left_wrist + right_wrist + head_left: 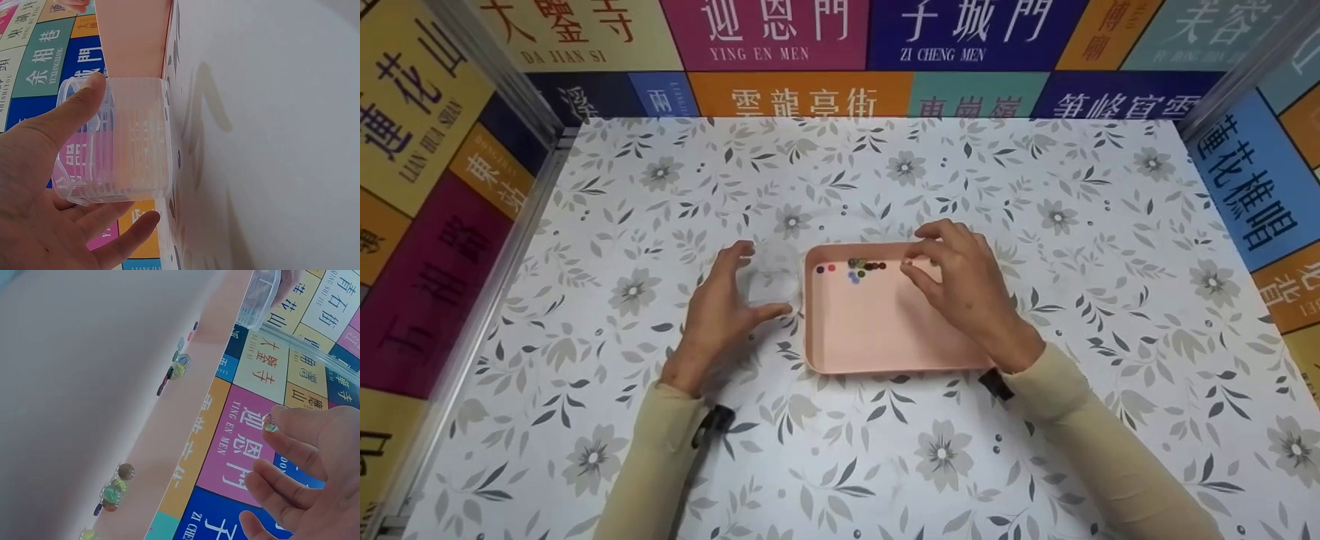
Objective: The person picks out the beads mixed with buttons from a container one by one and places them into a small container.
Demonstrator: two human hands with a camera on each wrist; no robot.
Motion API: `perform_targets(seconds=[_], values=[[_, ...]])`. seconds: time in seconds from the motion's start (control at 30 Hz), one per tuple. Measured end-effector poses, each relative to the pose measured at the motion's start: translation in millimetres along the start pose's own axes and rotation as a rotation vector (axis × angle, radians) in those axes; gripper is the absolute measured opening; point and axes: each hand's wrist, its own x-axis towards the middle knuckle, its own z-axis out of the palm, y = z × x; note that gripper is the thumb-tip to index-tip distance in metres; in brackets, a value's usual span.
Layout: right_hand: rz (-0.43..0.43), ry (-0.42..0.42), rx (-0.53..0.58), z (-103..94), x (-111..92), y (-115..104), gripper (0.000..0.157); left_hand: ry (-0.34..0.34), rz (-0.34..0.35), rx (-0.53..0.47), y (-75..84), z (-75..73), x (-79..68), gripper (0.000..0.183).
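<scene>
My right hand (960,289) is over the right part of a pink tray (870,330), pinching a small glass marble (270,423) between thumb and forefinger. Left of the tray stands a clear plastic container (140,140) with ribbed walls. Thumb and fingers of my left hand (720,304) curve round it, the thumb at its rim in the left wrist view. Along the tray's far side lie a group of marbles (179,369) and small dark and coloured pieces. More marbles (111,494) sit farther right, mostly hidden by my right hand in the head view.
The tray rests on a table (780,465) covered with a floral print. Colourful panels with printed characters (802,97) stand behind the table and at both sides. A metal frame edge (521,247) runs along the left.
</scene>
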Motion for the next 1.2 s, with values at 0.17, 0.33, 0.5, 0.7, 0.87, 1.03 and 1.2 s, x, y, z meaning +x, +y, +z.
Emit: perform_targets(seconds=[0.17,0.33,0.5,0.7,0.87,1.03,1.2], values=[[-0.002,0.005,0.005,1.4,-1.1,-0.4,0.018,0.000,-0.008,-0.007,0.4,0.7,0.2,0.107],[-0.014,0.028,0.003,3.7,-0.3,-3.5,0.016,-0.002,-0.001,-0.013,-0.5,-0.6,1.0,0.107],[-0.026,0.014,-0.009,7.0,0.4,-7.8,0.019,-0.001,-0.012,0.000,-3.0,-1.4,-0.4,0.107],[-0.051,0.011,0.017,7.1,0.2,-7.3,0.018,0.001,-0.001,0.006,-1.8,0.7,0.7,0.105],[-0.069,0.013,0.031,9.0,0.1,-6.0,0.018,0.004,-0.008,0.015,-1.3,1.5,0.7,0.105],[-0.073,0.018,0.042,10.9,0.8,-7.8,0.018,0.003,-0.003,0.007,-1.6,1.5,0.6,0.105],[-0.051,0.018,0.053,13.2,2.0,-11.7,0.019,-0.006,-0.018,-0.001,-0.9,1.5,0.7,0.106]])
